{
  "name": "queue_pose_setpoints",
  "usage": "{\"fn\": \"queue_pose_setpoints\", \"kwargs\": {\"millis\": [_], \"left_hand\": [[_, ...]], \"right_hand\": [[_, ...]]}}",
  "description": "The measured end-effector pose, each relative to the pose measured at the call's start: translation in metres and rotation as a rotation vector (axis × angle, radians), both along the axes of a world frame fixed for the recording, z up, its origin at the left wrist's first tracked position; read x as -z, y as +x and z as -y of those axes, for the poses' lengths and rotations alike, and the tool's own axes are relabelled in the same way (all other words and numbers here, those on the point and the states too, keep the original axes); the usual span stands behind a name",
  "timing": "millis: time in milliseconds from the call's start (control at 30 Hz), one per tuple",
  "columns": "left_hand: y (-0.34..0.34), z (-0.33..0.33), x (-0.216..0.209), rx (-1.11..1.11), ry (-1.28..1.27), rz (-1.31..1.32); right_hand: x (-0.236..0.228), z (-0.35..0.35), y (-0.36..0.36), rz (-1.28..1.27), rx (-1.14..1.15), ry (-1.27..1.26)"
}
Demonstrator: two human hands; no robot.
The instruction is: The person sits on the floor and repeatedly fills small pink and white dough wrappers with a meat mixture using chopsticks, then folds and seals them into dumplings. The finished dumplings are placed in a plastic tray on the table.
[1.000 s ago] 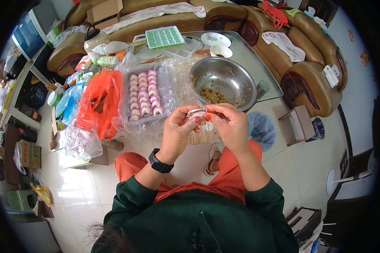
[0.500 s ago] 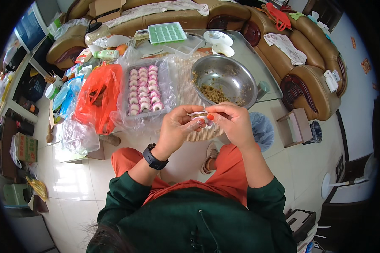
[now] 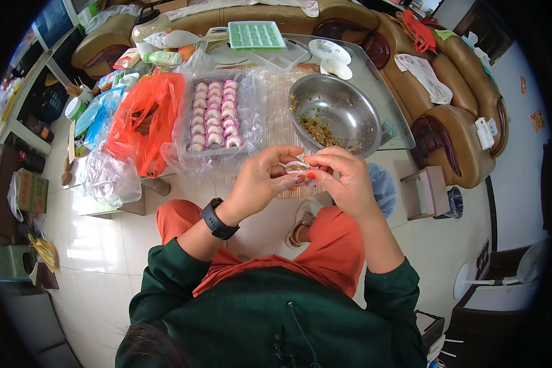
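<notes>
Between my two hands is a dumpling (image 3: 297,167) with a pale, pink-edged wrapper; brown-green filling shows at its top. My left hand (image 3: 265,178) closes on its left side, thumb below and fingers behind. The fingertips of my right hand (image 3: 343,178) pinch its right edge. Just beyond my hands stands a steel bowl (image 3: 356,113), with chopped filling (image 3: 318,130) at its near left side. Left of the bowl, a plastic-lined tray (image 3: 249,132) holds rows of white dumplings (image 3: 213,115) with pink edges.
A red plastic bag (image 3: 165,98) and a clear bag (image 3: 110,178) lie on the table's left. A green compartment tray (image 3: 256,35) and two bowls (image 3: 330,51) stand at the back. A lined bin (image 3: 381,190) and small stool (image 3: 426,193) are on the floor at right.
The dumpling's wrapper has tipped so that its filling shows more, and my fingers have shifted along its edge. The whole view has moved slightly.
</notes>
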State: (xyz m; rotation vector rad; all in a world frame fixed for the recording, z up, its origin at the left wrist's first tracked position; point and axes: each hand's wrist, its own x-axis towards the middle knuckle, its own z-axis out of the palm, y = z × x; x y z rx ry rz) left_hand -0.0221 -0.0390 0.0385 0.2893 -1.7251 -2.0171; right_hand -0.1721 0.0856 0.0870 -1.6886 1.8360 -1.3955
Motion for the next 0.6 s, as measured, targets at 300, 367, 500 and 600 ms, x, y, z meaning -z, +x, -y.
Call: {"fn": "queue_pose_setpoints", "kwargs": {"millis": [300,367,500,600], "left_hand": [[0.005,-0.003,-0.006,0.007,0.039,0.064],[0.006,-0.004,-0.002,0.021,0.075,0.046],[0.009,-0.003,-0.002,0.026,0.116,0.023],[0.010,-0.004,-0.003,0.009,0.102,0.010]], "right_hand": [[0.002,0.004,0.001,-0.176,0.000,0.053],[0.006,0.004,0.005,-0.177,0.015,0.063],[0.012,0.003,0.004,-0.045,0.000,0.072],[0.007,0.002,0.002,0.044,-0.040,0.098]]}}
